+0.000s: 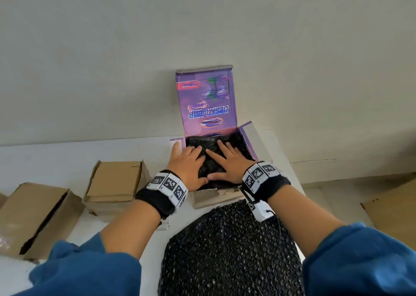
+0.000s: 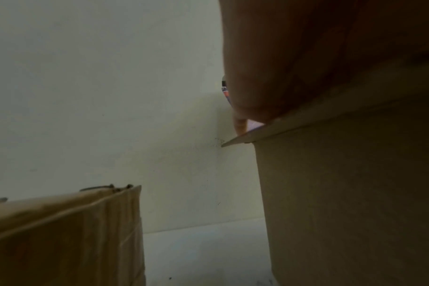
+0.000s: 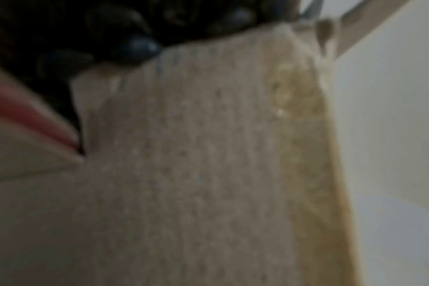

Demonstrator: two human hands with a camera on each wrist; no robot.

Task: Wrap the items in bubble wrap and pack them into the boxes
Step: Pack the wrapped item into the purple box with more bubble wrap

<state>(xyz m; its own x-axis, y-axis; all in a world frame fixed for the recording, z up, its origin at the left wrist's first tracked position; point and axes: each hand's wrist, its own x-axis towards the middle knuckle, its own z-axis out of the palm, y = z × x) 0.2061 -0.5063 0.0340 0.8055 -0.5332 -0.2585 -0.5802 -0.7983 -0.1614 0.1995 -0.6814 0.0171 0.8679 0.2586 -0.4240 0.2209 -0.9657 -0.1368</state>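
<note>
Both hands, left hand [image 1: 188, 164] and right hand [image 1: 227, 164], press flat-fingered on the black bubble-wrapped bundle [image 1: 208, 158] inside the purple box [image 1: 247, 138]; pressing evenly should seat it below the rim.

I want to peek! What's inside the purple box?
Black bubble wrap fills the purple cardboard box; left hand and right hand press flat on it. Whatever it wraps is hidden.

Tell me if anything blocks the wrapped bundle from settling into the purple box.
Nothing visible does. Both hands, left and right, press flat on the black wrapped bundle, already inside the purple box, whose lid stands open behind.
</note>
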